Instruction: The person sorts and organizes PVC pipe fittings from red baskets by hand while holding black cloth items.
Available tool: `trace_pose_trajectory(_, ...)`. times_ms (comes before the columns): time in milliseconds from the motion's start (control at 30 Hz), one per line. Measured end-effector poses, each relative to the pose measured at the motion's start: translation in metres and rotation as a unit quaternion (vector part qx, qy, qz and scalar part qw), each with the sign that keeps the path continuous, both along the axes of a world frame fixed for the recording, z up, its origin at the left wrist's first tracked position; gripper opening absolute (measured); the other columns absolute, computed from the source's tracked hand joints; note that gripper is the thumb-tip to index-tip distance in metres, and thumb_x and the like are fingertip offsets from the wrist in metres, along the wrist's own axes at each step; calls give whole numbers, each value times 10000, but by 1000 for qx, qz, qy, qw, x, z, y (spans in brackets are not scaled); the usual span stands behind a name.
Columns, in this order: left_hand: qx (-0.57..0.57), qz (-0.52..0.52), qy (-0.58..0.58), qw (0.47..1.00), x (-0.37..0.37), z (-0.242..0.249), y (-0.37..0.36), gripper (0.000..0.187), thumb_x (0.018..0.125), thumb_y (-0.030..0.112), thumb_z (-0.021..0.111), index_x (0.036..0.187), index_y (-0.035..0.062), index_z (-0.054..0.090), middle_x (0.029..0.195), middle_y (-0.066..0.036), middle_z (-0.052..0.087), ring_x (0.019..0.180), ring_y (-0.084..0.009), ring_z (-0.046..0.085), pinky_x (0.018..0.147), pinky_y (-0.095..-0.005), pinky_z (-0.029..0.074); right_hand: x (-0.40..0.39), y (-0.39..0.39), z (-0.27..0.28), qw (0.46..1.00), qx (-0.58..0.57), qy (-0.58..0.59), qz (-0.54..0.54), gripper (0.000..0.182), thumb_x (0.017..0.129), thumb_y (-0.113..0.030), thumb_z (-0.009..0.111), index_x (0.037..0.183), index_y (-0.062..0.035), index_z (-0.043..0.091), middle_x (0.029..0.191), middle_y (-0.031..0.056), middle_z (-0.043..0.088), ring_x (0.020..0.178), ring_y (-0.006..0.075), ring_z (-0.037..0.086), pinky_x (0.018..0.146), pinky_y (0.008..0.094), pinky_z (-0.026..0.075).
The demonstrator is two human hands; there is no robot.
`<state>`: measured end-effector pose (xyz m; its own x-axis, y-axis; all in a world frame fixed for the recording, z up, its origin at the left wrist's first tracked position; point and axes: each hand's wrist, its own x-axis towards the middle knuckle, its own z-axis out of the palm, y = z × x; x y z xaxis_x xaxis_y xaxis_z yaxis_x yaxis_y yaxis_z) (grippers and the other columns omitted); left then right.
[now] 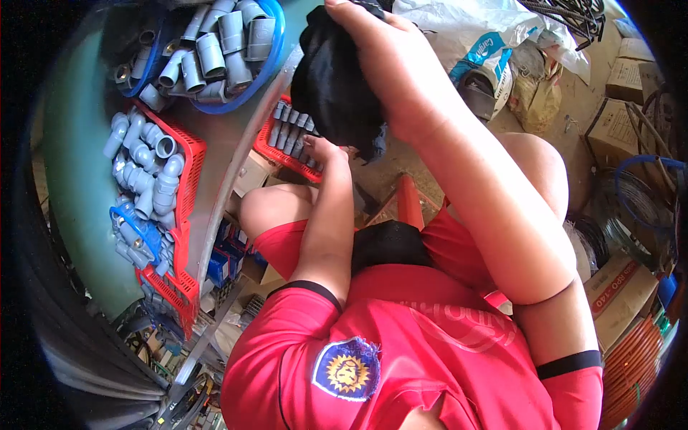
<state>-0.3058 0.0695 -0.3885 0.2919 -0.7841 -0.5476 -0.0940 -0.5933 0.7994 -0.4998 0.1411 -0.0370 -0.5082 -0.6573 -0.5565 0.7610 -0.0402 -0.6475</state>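
My right hand (pixel 376 43) is raised at the top centre, fingers closed round the gathered top of a black plastic bag (pixel 330 79). The bag hangs crumpled and its contents are hidden. Lower down, my left hand (pixel 328 152) is beside the bag's lower part, over the edge of a red plastic basket (pixel 309 172). Its fingers look curled and are partly hidden, so whatever they hold does not show clearly. Grey pipe fittings (pixel 290 132) lie in rows inside that basket.
Left, a glass-topped counter (pixel 86 208) carries a blue-rimmed tub (pixel 274 54) of grey couplings and a red basket (pixel 192 161) of grey elbows. A white plastic bag (pixel 466 21) lies at the top. Cardboard boxes (pixel 620 294) and coiled orange pipe (pixel 631 373) are at right.
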Motion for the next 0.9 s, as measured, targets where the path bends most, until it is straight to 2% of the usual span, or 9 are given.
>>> trace_pose_trajectory(67,26,17,69,997,-9,41,7,600,1039,427,357,1478,20,327,1500,-212,383,1333,-342,452,1082,-418,406,5,9,11,999,-6,44,4,368,978,-342,559,1007,14,648,765,48,631,624,129,581,570,262,455)
trace_pose_trajectory(233,83,11,38,996,-8,42,7,635,1035,463,323,1508,43,268,1548,-198,297,1369,-359,399,1084,-458,405,8,18,11,998,-24,63,0,374,978,-332,550,1012,27,650,767,56,634,620,148,589,563,275,459)
trace_pose_trajectory(300,78,-17,11,997,-6,34,5,649,1034,480,306,1512,44,261,1556,-201,281,1379,-367,383,1101,-473,379,7,17,14,999,-1,46,-1,370,974,-334,556,998,22,651,764,59,633,617,151,589,559,281,460)
trace_pose_trajectory(367,38,-59,-36,997,7,-2,-3,662,1031,496,290,1510,38,269,1554,-211,284,1388,-372,369,1120,-480,348,7,14,6,998,1,69,-13,370,948,-345,576,961,17,653,752,69,641,619,150,602,574,301,474)
trace_pose_trajectory(467,52,-81,-166,981,4,24,-11,674,1034,499,275,1498,9,287,1551,-231,279,1399,-379,350,1141,-465,312,12,8,-22,990,-16,136,-44,379,898,-364,610,893,13,652,730,85,656,625,150,627,607,337,500)
trace_pose_trajectory(500,-38,-71,-100,992,13,5,-24,688,1036,502,249,1482,-20,304,1546,-248,278,1408,-378,335,1141,-461,310,12,8,-21,989,-15,141,-47,380,896,-364,608,886,14,649,730,86,655,623,152,626,605,339,499)
trace_pose_trajectory(567,-32,-76,-104,991,21,-3,-49,692,1038,502,239,1496,-16,270,1566,-237,238,1419,-353,324,1148,-445,298,12,6,-30,988,-7,141,-56,401,895,-376,605,888,22,651,742,94,656,648,169,635,624,345,502)
trace_pose_trajectory(667,-33,-73,-6,997,30,-25,-101,695,1037,503,241,1502,-14,249,1574,-223,223,1429,-335,305,1158,-432,268,12,11,-33,991,-3,131,-31,349,909,-357,645,994,-19,669,832,41,681,717,107,639,664,262,513)
trace_pose_trajectory(900,7,-65,89,994,27,-42,-147,705,1034,504,244,1517,-9,202,1593,-190,187,1453,-292,261,1182,-400,198,8,8,-33,995,7,94,-28,377,913,-367,641,1019,-6,655,844,49,685,698,127,651,649,273,525)
